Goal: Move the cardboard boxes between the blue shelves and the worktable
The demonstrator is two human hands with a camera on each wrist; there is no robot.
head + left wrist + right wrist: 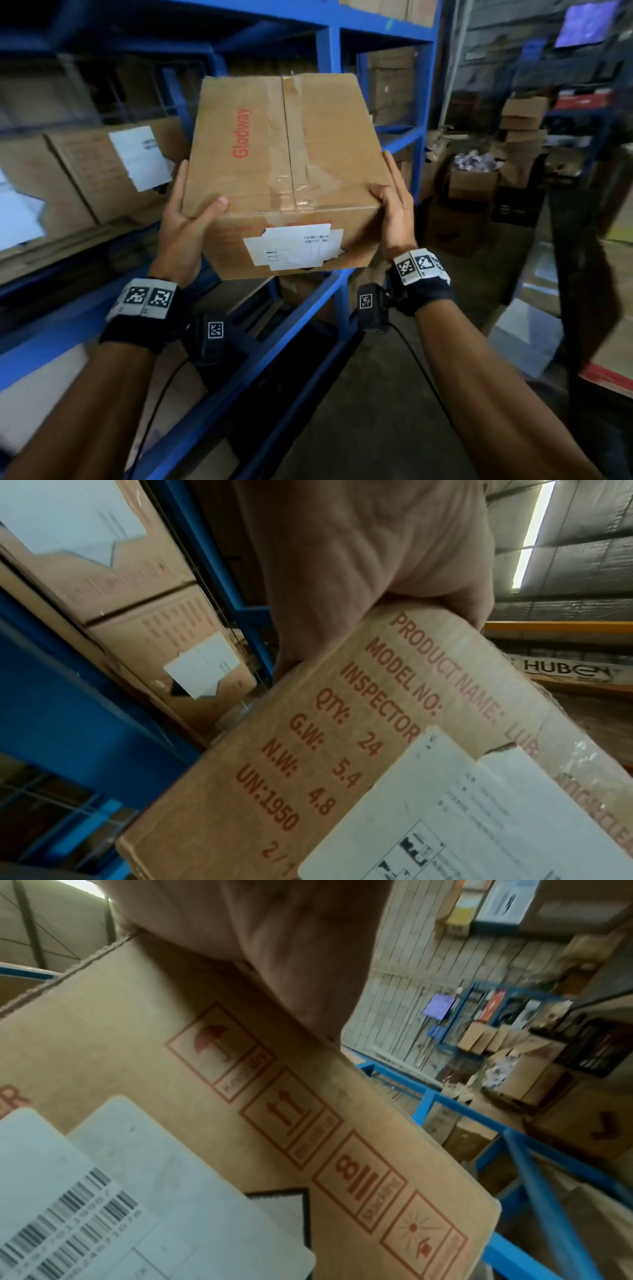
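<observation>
While it is held up in the middle of the head view, in front of the blue shelves (pixel 329 44), the cardboard box (pixel 284 164) is gripped at its two near corners. The left hand (pixel 185 222) is wrapped round the left corner, thumb on the taped top. The right hand (pixel 394 212) is clamped on the right corner, thumb likewise on top. White labels (pixel 294 245) are stuck on the near side. More boxes (pixel 85 171) are seen on the shelf at the left of the frame.
</observation>
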